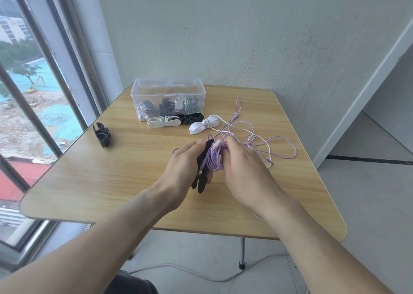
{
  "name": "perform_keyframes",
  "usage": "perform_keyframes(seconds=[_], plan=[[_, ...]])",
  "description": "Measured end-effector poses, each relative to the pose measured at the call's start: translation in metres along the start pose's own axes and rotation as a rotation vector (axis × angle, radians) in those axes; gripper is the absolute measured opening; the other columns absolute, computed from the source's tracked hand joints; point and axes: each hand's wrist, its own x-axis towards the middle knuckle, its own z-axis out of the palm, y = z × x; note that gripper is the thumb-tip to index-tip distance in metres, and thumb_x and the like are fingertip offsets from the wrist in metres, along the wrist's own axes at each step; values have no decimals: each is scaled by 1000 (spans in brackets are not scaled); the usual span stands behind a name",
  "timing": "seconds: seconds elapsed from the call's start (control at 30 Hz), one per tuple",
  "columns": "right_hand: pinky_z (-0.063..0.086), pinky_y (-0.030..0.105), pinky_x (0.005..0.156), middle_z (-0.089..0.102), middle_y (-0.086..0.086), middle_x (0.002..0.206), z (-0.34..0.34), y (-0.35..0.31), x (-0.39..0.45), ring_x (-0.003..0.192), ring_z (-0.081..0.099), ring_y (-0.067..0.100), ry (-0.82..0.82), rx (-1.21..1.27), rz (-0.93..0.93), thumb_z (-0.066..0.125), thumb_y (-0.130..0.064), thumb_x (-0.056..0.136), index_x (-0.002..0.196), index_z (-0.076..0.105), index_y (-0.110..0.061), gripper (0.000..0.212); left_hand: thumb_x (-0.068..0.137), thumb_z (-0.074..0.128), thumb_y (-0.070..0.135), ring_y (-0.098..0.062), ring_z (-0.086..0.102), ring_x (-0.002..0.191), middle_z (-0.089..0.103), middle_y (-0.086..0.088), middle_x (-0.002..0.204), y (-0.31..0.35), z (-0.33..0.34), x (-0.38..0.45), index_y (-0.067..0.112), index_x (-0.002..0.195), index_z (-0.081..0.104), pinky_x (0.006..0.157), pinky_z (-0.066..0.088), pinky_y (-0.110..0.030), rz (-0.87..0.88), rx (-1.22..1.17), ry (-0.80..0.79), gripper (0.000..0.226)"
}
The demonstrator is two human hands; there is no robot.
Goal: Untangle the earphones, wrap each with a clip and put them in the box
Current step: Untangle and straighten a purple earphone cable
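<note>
Gripping hands (pixel 214 166) coil thin purple cord (pixel 214 159)

A light wooden worktop (pixel 93 182) with rounded corners stands in a corner, on a grey floor (pixel 368 215). Pale grey walls (pixel 245 36) fill the upper frame. At the left, a dark-framed window (pixel 33 92) lets in daylight. A metal leg (pixel 241 254) shows below the worktop's near edge.

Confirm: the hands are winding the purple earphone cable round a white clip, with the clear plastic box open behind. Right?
Not quite. In the head view the clip being wound with the purple earphone cable is black, not white. The clear plastic box does stand open behind.
</note>
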Motion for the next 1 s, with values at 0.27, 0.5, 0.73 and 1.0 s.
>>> perform_keyframes(seconds=[0.27, 0.5, 0.73, 1.0], plan=[[23, 34, 62, 51, -5, 80, -9, -3, -4, 73, 43, 18, -171, 30, 8, 36, -5, 100, 88, 40, -20, 20, 92, 63, 49, -10, 51, 61, 61, 5, 69, 0, -12, -2, 13, 100, 55, 55, 40, -19, 179, 266, -134, 37], [45, 33, 65, 61, -5, 84, -16, 2, -5, 76, 53, 17, -254, 19, 49, 41, -5, 94, 86, 48, -25, 22, 72, 63, 64, -18, 65, 81, 72, -3, 92, -5, -14, -1, 25, 102, 53, 76, 52, -34, 271, 467, -151, 50], [49, 44, 63, 62, 11, 73, -12, 9, -5, 66, 57, 28, -186, 185, 88, 42, -22, 105, 87, 57, -7, 27, 92, 55, 42, -15, 51, 68, 66, -18, 88, -10, -14, 4, 14, 101, 53, 62, 41, -26, 266, 295, -203, 29], [51, 29, 66, 73, 2, 79, -7, 1, -3, 72, 69, 17, -61, 879, 295, 45, -26, 107, 107, 72, -6, 34, 104, 45, 26, -1, 53, 52, 60, 19, 63, -5, -4, 2, 26, 101, 52, 55, 42, -14, 401, 278, -74, 8]])
